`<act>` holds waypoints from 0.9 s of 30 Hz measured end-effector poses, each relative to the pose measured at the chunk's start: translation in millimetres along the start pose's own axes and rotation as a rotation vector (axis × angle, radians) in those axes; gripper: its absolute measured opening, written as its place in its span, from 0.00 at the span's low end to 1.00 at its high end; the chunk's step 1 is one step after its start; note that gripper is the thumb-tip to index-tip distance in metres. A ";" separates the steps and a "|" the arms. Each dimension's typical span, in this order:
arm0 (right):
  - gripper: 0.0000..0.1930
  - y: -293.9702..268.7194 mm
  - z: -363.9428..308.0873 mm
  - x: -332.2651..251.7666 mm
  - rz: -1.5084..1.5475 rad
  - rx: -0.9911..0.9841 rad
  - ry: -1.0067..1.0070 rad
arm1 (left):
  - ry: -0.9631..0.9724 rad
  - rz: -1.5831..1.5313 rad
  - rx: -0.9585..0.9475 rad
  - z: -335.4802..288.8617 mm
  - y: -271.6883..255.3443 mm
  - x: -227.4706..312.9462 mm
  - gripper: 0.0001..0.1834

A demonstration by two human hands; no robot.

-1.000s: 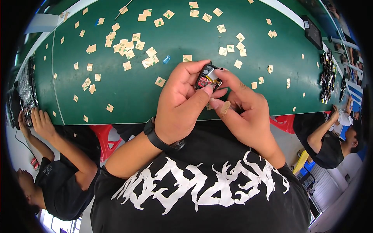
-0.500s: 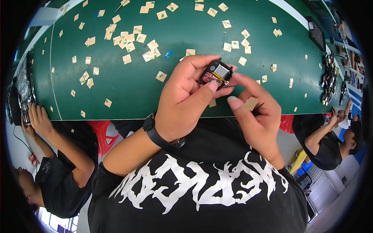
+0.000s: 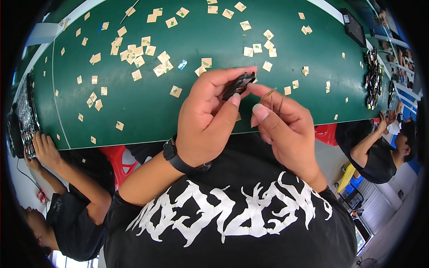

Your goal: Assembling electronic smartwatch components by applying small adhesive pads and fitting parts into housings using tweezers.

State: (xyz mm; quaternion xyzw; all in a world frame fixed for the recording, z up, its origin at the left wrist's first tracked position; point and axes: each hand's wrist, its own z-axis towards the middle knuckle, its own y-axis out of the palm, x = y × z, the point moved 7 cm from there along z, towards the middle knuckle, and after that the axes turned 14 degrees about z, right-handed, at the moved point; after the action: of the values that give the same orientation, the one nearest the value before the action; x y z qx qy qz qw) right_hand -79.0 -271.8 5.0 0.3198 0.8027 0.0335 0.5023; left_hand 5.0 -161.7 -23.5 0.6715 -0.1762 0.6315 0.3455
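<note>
Nearest, at the hem of the table point(image 3: 313, 98), the person's left wrist wears a black watch point(image 3: 172, 152). The right hand point(image 3: 288, 123) is raised over the near edge, its grip holding thin tan slips point(image 3: 270, 93) among the fingers, seen almost edge-on; how many cannot be told. Thumb tip and forefinger tip stand apart, so the slips look lightly held and could slide out if the fingers spread.

Just left and slightly farther, the left hand point(image 3: 203, 118) has its grip closed around a small black device point(image 3: 239, 86), above the table and tilted steeply. Its inner face is mostly hidden; loose parts, if any, could drop out at this angle. The right forefinger is close beside its right edge; whether they touch cannot be told. A careless push there could twist the device from the left thumb.

Farther off, tan squares point(image 3: 176, 91) lie scattered around a blue scrap point(image 3: 182, 64); a dropped slip could easily get lost among them.
</note>
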 end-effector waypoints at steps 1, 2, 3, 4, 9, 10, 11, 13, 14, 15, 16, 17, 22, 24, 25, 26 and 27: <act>0.19 0.4 -0.9 0.4 0.034 0.029 0.006 | 0.035 0.068 -0.015 0.8 1.7 2.9 0.21; 0.19 0.5 -2.0 -0.5 0.036 0.032 0.003 | 0.036 0.068 -0.021 0.2 2.7 3.1 0.21; 0.20 0.7 -2.9 1.9 0.106 0.034 0.045 | 0.030 0.069 -0.017 -0.9 3.1 2.7 0.21; 0.21 0.9 -2.7 4.8 0.173 0.033 0.089 | 0.025 0.069 -0.009 -1.4 2.8 1.7 0.22; 0.19 -2.7 4.5 16.0 0.329 0.075 0.077 | 0.050 0.092 -0.024 0.1 5.3 3.0 0.23; 0.18 -4.3 6.6 16.9 0.339 0.086 0.038 | 0.054 0.075 -0.032 0.8 6.3 3.3 0.24; 0.18 -4.7 8.3 19.8 0.339 0.088 0.037 | 0.053 0.074 -0.034 1.1 6.4 2.6 0.24; 0.14 -8.5 11.0 20.3 0.308 0.131 -0.025 | 0.032 0.100 -0.043 1.2 6.2 -0.2 0.24; 0.14 -8.6 12.0 21.3 0.309 0.131 -0.024 | 0.031 0.101 -0.044 0.9 6.2 -0.3 0.24; 0.14 -8.8 12.7 21.2 0.324 0.130 -0.036 | 0.031 0.096 -0.036 0.6 5.8 -0.2 0.23; 0.13 -9.2 13.4 20.9 0.339 0.130 -0.048 | 0.032 0.090 -0.029 0.5 5.4 -0.5 0.23; 0.13 -9.1 14.2 20.3 0.339 0.131 -0.047 | 0.031 0.090 -0.029 0.7 5.7 -2.1 0.23; 0.11 -5.0 15.5 20.3 0.279 0.126 -0.044 | -0.017 0.134 -0.069 1.2 6.7 -2.1 0.19; 0.11 -4.5 15.5 20.2 0.286 0.151 -0.053 | -0.047 0.096 -0.049 1.2 5.5 -3.5 0.19; 0.10 -5.2 15.1 19.6 0.292 0.175 -0.065 | -0.075 0.057 -0.029 1.3 4.1 -5.0 0.19; 0.10 -6.2 14.3 19.8 0.292 0.175 -0.065 | -0.075 0.058 -0.030 1.5 5.0 -5.3 0.19; 0.10 -8.0 13.0 20.0 0.316 0.167 -0.067 | -0.066 0.007 0.002 1.8 4.7 -5.4 0.20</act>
State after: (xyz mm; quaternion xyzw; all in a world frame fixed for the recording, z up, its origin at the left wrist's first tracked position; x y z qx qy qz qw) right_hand -77.9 -270.7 -20.1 0.4834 0.7253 0.0344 0.4889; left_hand 2.3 -167.3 -27.5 0.6914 -0.1893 0.6106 0.3366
